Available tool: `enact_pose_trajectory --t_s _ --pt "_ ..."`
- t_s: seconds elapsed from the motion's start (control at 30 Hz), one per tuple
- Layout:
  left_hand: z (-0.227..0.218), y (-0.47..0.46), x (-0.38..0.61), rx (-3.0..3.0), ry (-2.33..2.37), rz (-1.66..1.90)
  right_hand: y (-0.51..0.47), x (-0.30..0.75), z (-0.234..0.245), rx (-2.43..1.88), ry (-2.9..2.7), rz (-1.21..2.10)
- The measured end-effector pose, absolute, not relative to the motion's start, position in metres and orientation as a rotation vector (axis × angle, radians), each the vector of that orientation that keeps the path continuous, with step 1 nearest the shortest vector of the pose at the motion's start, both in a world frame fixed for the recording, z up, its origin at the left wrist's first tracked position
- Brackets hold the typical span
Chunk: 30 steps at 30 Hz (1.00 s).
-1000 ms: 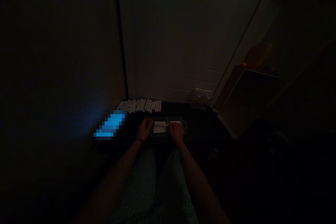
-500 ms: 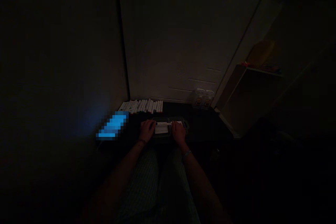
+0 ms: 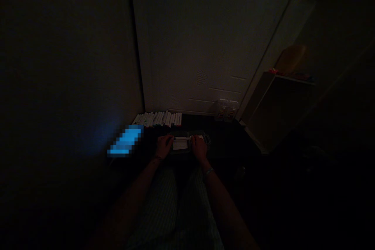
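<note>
The scene is very dark. Between my two hands a white marker (image 3: 182, 138) lies crosswise, gripped at its ends. My left hand (image 3: 164, 144) closes its fingers on the marker's left end, where a dark cap seems to show. At the other end, the fingers of my right hand (image 3: 199, 147) are pinched on it. Directly below the marker is a clear plastic case (image 3: 185, 150), lying open on the dark table, with a white card or paper (image 3: 179, 145) inside. A handle or clasp (image 3: 207, 139) sticks out at the case's right side.
Several white markers (image 3: 159, 118) lie in a row at the table's back left. Two clear packages (image 3: 227, 110) stand against the wall. A glowing, pixelated screen (image 3: 126, 140) is at the left. To the right stands a shelf unit (image 3: 281, 101) with items on top.
Both hands stay almost in place, still on the marker above the case. The right fingers have shifted very slightly; the picture is a little darker.
</note>
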<state>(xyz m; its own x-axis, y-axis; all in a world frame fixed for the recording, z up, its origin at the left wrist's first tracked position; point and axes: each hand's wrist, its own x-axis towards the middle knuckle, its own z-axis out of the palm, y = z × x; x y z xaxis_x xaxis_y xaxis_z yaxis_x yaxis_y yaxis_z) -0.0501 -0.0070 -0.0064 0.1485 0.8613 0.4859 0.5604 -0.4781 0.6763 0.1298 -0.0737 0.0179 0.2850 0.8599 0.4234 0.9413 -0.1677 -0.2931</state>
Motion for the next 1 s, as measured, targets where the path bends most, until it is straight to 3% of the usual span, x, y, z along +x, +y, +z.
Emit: enact_pose_trajectory --t_s 1.0 --pt "-0.0018 -0.0082 -0.0529 2.096 1.270 1.480 -0.0715 0.1308 0.0096 -2.037 -1.556 -0.235"
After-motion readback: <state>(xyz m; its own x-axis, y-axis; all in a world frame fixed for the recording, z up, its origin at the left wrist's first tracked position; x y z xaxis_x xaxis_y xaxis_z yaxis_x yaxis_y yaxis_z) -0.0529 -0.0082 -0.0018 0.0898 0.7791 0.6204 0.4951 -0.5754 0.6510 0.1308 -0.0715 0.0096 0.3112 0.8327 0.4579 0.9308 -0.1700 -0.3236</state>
